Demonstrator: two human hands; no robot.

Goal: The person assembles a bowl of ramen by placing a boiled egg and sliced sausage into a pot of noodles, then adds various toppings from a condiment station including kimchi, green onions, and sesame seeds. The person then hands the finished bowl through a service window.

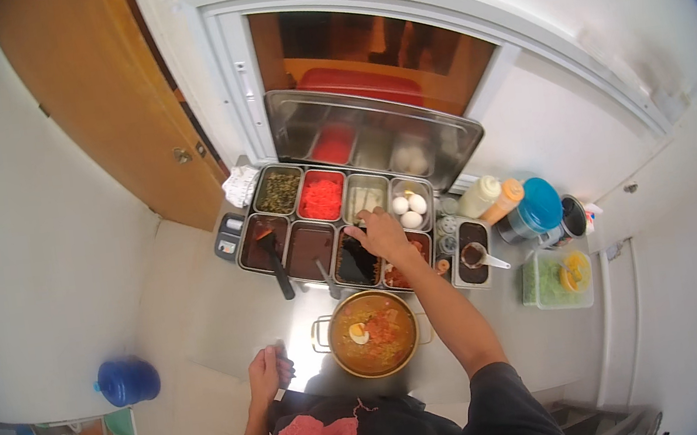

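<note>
From this end of the link I am holding my right hand (385, 235) over the steel tray, its fingertips lying above the front part of a pan (366, 175) of pale sticks (369, 189). That grip is looking narrow and is pointing downward, but the hand itself is hiding the tips, so I cannot tell whether they are pinching or touching a stick. My left hand (268, 373) is hanging low by the near edge of the bench (486, 323), its fingers half curling; I cannot tell whether that grip is holding anything. A two-handled golden pot (331, 339) is standing on the bench just beyond my body, between my two forearms, with a half egg (358, 332) lying on the food and orange-red topping (391, 324) sitting to its right. In the tray's back row, chopped greens (279, 191) and red shreds (321, 196) are filling the pans left of the sticks, while white eggs (401, 205) are sitting to the right. A black-handled spatula (278, 266) is resting in the left front pan. Behind, a steel lid (454, 146) is standing open before the window. Farther right, a white ladle (486, 261) is leaning in dark sauce, and a blue-lidded container (539, 204) is standing beside two squeeze bottles (481, 197).
</note>
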